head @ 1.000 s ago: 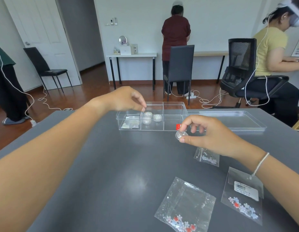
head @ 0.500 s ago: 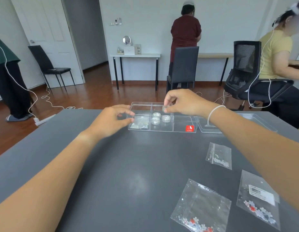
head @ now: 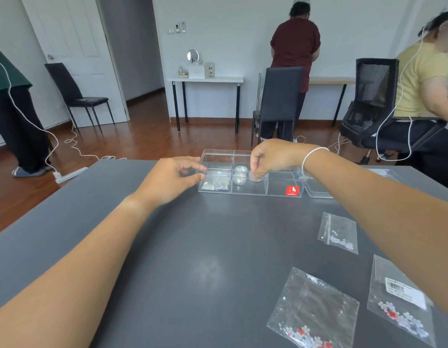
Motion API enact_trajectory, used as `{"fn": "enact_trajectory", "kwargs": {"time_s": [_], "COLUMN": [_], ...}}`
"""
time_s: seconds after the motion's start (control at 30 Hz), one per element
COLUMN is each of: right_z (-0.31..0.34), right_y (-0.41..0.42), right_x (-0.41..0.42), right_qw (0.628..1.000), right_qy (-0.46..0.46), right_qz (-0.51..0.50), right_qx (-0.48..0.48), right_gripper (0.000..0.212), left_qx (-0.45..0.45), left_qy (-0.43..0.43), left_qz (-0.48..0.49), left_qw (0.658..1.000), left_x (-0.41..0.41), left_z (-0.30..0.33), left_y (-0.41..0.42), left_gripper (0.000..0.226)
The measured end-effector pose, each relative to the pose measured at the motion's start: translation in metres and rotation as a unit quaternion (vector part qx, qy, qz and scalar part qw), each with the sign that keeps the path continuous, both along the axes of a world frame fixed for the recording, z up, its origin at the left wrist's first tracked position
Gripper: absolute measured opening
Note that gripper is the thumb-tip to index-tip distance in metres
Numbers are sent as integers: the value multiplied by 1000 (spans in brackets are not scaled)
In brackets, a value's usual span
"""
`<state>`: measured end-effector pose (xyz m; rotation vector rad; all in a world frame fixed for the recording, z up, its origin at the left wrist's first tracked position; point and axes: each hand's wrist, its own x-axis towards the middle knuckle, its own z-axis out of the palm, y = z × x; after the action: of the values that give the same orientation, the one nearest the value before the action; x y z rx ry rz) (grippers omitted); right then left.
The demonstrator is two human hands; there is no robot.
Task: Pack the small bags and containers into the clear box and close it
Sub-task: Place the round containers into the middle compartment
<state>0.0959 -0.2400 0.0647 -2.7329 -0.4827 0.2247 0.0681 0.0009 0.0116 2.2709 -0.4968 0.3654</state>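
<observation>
The clear divided box [head: 275, 191] stands at the table's far side. Its left compartment holds a small bag [head: 215, 185]. Two small round containers [head: 240, 174] sit in the middle compartment. My right hand [head: 273, 159] reaches down into that compartment, and its fingertips pinch a third round container [head: 256, 178] beside the other two. My left hand [head: 172, 179] is at the box's left end, thumb and forefinger pinching its corner. Three small bags lie loose on the table: one with white beads [head: 339, 233] and two with flower beads [head: 313, 310] [head: 401, 300].
The clear lid [head: 318, 192] lies just right of the box. The grey table [head: 192, 259] ends just behind the box. Beyond it are chairs, cables on the wooden floor, and three people, one seated at the right.
My right hand has carried the round container from in front of the box down into the middle compartment. My left hand has moved from above the box to its left corner.
</observation>
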Motion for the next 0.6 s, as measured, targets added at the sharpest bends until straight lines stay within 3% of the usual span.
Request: {"fn": "enact_trajectory", "kwargs": {"time_s": [0.37,0.6], "right_z": [-1,-1], "right_y": [-2,-17], "right_x": [2,-17], "right_qw": [1000,993], "right_qy": [13,-64], "right_qz": [7,-18], "right_qx": [2,100], "right_gripper": [15,8], "left_qx": [5,12], "left_qy": [2,-12], "left_qz": [2,6], "left_qw": [1000,1000], "left_x": [-1,-4], "left_z": [0,2], "left_y": [-1,-2], "left_gripper": [24,20]}}
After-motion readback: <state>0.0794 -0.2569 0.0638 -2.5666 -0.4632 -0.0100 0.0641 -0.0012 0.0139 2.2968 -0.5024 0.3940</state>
